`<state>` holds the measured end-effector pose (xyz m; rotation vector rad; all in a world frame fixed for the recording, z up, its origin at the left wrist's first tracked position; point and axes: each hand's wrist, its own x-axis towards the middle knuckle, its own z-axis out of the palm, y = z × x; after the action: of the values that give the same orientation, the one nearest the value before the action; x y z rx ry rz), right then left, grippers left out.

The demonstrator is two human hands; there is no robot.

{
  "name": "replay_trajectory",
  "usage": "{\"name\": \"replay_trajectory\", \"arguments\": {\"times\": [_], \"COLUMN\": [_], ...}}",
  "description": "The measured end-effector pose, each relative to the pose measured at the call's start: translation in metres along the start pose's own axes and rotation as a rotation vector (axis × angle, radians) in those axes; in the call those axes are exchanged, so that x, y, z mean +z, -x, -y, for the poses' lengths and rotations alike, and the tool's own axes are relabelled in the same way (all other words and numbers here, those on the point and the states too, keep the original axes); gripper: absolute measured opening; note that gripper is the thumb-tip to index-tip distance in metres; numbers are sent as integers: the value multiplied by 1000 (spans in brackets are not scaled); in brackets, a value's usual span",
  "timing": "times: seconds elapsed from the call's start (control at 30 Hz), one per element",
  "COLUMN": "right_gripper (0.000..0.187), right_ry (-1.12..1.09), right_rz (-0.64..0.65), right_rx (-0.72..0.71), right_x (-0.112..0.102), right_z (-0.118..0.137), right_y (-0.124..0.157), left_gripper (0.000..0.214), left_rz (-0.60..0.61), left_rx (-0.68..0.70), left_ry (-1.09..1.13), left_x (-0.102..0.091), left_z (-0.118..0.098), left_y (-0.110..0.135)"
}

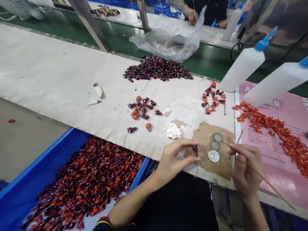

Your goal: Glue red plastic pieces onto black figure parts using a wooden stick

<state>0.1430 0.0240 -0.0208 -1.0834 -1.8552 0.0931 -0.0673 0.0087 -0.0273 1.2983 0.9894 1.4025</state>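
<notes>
My left hand (172, 160) pinches a small dark part with a red tip (195, 150) between thumb and fingers, just left of a brown cardboard scrap (223, 166). On the cardboard lie three small round glue blobs or lids (213, 156). My right hand (245, 170) is closed around a thin wooden stick (269, 184), its far end pointing toward the cardboard. A small group of dark and red parts (142, 109) lies on the white table (60, 80) ahead of my left hand.
A blue bin (36, 170) full of red-black parts sits lower left. A dark heap (156, 68), a red-piece cluster (213, 98), red bits on pink paper (276, 128), two white glue bottles (243, 64), a plastic bag (170, 38). Another person's hand (192, 16) works opposite.
</notes>
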Motion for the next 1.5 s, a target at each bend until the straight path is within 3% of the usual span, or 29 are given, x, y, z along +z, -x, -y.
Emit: {"name": "replay_trajectory", "arguments": {"times": [0.2, 0.47, 0.7, 0.93, 1.5], "right_gripper": [25, 25, 25, 31, 31], "right_ry": [-265, -171, -164, -32, -15], "right_rz": [-188, -324, -149, -69, -18], "right_rx": [158, 172, 190, 113, 63], "right_x": [15, 19, 19, 18, 15], "right_z": [-1, 0, -3, -4, -2], "right_y": [17, 20, 25, 24, 23], "left_gripper": [24, 22, 23, 23, 23], "left_rz": [23, 30, 24, 40, 68], "left_rx": [-27, 32, 27, 46, 106], "left_ry": [0, -111, -175, -194, -223], "left_x": [9, 21, 20, 19, 19], "left_z": [5, 16, 25, 24, 23], "left_y": [8, 0, 0, 2, 4]}}
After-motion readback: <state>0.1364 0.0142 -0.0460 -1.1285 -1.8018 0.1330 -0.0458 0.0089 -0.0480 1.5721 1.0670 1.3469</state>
